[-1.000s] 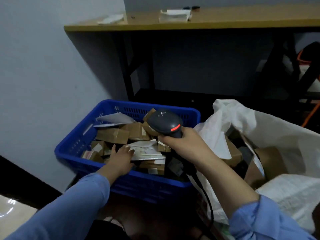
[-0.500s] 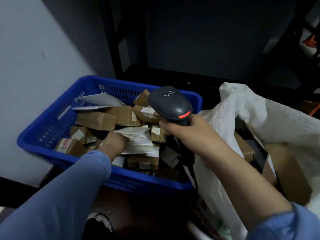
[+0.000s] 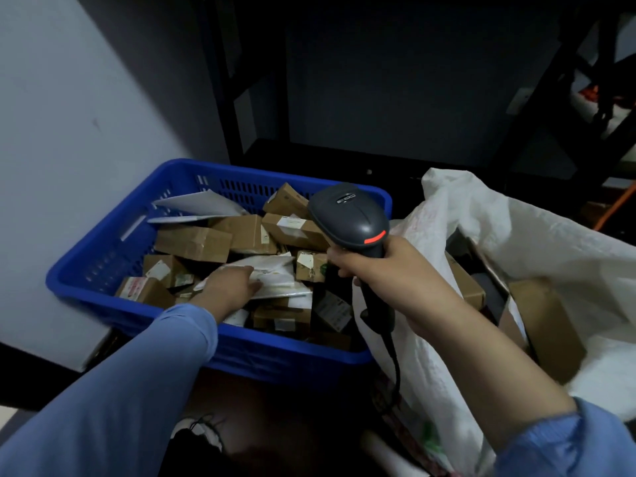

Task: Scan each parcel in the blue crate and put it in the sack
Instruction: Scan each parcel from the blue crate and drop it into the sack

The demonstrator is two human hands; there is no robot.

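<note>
Your left hand (image 3: 234,285) is sliding forward onto the white mailer (image 3: 278,273) in the blue crate (image 3: 86,256), grip unclear, while your right hand (image 3: 389,266) is clutching the scanner (image 3: 347,215), so scanning is coming next.

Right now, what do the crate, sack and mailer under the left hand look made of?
Blue crate: moulded plastic, semi-gloss, slotted walls. Sack: probably woven polypropylene, matte, creased, fine weave. Mailer under the left hand: likely plastic film, white, wrinkled, slight sheen.
</note>
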